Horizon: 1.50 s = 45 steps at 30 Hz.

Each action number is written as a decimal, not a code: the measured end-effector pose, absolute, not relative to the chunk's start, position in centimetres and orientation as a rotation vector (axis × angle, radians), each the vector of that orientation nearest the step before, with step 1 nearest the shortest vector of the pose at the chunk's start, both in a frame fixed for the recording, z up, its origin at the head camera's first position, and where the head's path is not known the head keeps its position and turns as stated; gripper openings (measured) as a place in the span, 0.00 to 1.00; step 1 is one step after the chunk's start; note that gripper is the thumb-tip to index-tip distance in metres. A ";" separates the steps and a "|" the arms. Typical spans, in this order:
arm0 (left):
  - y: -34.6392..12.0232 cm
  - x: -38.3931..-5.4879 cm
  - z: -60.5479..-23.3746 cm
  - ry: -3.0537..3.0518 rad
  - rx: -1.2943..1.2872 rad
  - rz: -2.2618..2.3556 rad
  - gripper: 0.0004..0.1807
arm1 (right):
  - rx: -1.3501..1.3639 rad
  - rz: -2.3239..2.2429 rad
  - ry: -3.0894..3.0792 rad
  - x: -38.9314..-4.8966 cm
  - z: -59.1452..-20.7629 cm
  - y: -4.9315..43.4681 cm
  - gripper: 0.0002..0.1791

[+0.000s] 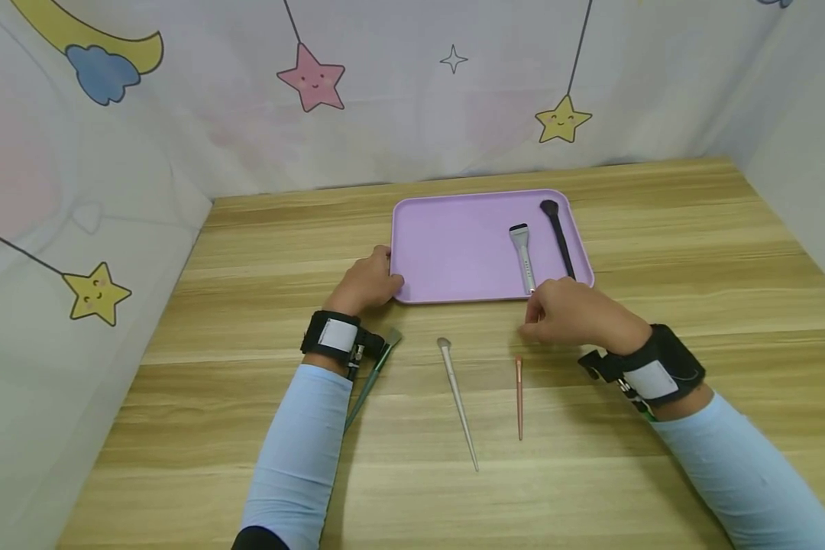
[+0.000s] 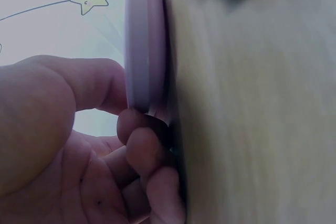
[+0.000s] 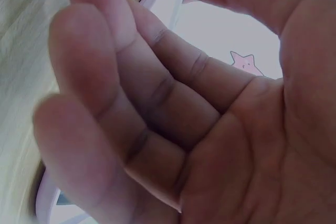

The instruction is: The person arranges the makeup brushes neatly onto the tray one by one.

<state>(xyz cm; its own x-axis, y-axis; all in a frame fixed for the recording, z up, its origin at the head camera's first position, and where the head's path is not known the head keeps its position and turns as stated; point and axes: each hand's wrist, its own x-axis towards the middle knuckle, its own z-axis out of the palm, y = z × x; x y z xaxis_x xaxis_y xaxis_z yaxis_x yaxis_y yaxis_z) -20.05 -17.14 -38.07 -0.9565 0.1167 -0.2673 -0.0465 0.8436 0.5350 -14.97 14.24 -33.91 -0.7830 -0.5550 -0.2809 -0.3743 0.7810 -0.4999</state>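
At its left front corner, a purple tray (image 1: 454, 252) is gripped by my left hand (image 1: 367, 283). The left wrist view shows the thumb and fingers around the tray's rim (image 2: 144, 51). Inside the tray's right part lie a flat silver makeup brush (image 1: 524, 256) and a black makeup brush (image 1: 558, 233). Over the front right edge hovers my right hand (image 1: 580, 309), covering the black brush's lower end. Its fingers (image 3: 84, 56) are loosely curled with nothing visible between them.
On the wooden table (image 1: 247, 367) before the tray lie a slim pale brush (image 1: 459, 405) and a short rose-gold brush (image 1: 519, 401). A green-handled brush (image 1: 371, 386) is partly hidden by the left forearm. A printed curtain (image 1: 412, 130) stands behind the table.
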 end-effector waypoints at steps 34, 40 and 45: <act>-17.1 -20.0 -38.0 2.737 0.061 0.813 0.36 | -0.831 -0.507 2.355 -13.3 -34.3 13.7 0.20; -17.1 -20.0 -38.2 2.738 0.066 0.803 0.37 | -0.820 -0.448 2.351 -12.9 -34.6 13.4 0.21; -17.2 -20.0 -38.1 2.739 0.064 0.801 0.37 | -0.812 -0.398 2.376 -12.8 -34.7 13.0 0.20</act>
<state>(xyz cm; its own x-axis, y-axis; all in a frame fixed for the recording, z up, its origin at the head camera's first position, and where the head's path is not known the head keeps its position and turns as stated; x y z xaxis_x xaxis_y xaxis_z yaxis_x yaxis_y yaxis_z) -19.97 -17.17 -38.08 -0.9582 0.1212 -0.2591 -0.0375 0.8447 0.5339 -12.76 13.02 -34.70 -0.6393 -0.6335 -0.4360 -0.4570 0.7689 -0.4471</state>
